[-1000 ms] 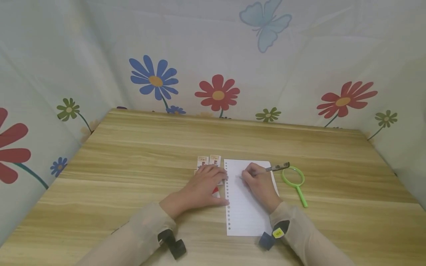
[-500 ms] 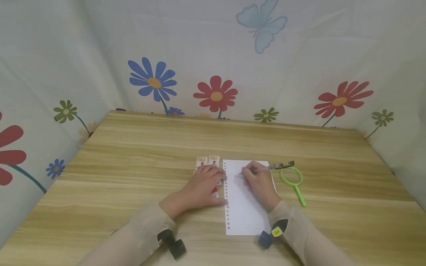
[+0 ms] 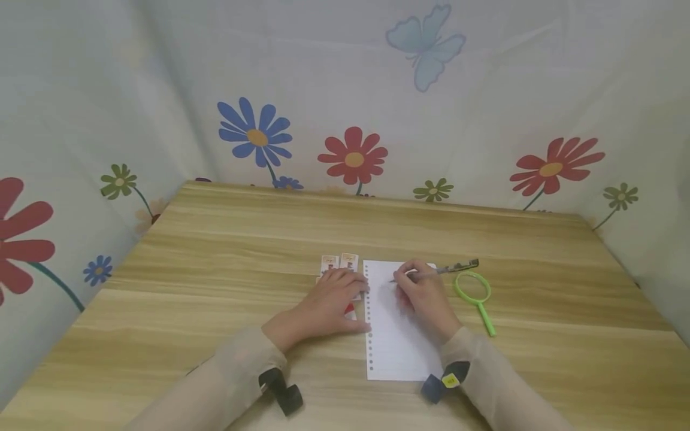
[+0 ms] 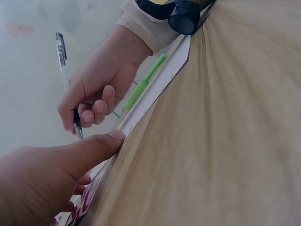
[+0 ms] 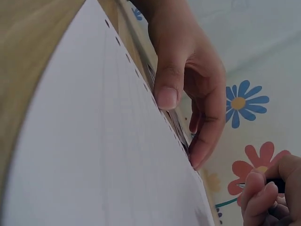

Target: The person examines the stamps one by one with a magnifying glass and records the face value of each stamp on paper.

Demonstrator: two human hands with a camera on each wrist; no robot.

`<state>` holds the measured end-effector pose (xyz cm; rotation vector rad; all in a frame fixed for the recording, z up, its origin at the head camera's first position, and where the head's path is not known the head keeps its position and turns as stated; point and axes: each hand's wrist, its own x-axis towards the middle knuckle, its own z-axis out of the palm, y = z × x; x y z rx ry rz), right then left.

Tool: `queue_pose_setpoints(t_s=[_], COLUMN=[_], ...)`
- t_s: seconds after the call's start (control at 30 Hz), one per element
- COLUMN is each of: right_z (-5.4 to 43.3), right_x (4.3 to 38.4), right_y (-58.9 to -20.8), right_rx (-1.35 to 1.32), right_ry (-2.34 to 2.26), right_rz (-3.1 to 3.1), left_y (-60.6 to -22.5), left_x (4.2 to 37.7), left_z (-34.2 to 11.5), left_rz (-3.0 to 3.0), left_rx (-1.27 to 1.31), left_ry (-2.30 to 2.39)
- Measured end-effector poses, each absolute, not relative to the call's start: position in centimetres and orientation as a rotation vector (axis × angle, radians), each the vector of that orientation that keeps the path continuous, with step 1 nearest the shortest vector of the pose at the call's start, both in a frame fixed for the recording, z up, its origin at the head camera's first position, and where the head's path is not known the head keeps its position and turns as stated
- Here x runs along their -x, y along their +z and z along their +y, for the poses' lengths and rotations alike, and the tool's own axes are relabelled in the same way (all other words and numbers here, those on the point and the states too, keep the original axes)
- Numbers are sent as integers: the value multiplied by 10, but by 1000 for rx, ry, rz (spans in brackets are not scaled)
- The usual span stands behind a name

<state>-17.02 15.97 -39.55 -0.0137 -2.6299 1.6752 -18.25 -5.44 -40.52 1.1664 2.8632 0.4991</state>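
A lined white sheet of paper (image 3: pixel 396 356), punched with holes down its left side, lies on the wooden table. The left hand (image 3: pixel 330 304) presses the sheet's holed edge with thumb and fingertips. Its fingers are spread, and they partly cover several small printed cards (image 3: pixel 349 261). Over the upper part of the sheet, the right hand (image 3: pixel 428 299) pinches a gel pen (image 3: pixel 458 267) with a clear barrel and dark grip. In the left wrist view the pen (image 4: pixel 62 56) points downward, and its tip looks slightly raised off the paper. Any writing is too faint to make out.
A green magnifying glass (image 3: pixel 487 318) lies on the table (image 3: pixel 226 239) just right of the sheet. Behind the table hangs a pale curtain (image 3: pixel 474 108) printed with flowers and a butterfly. Each wrist carries a dark camera.
The pen tip has shifted slightly right and up, and the right hand appears to have lifted a little from the paper. The left hand stays in place. The head view has tilted slightly.
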Motion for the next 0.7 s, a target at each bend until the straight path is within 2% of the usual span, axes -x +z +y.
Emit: queue_pose_setpoints(t_s=[0.23, 0.47, 0.7], right_z=[165, 171, 185], right_x=[163, 163, 163], right_y=[-379, -363, -353], right_rx=[-85, -342, -373], right_ry=[1615, 1481, 1363], right_rz=[-2739, -2761, -2876], left_y=[-406, -402, -404], left_x=[182, 181, 183], left_z=[-52, -54, -53], left_rz=[2854, 2839, 2849], left_rx=[-1166, -1152, -1158], left_ry=[498, 523, 513])
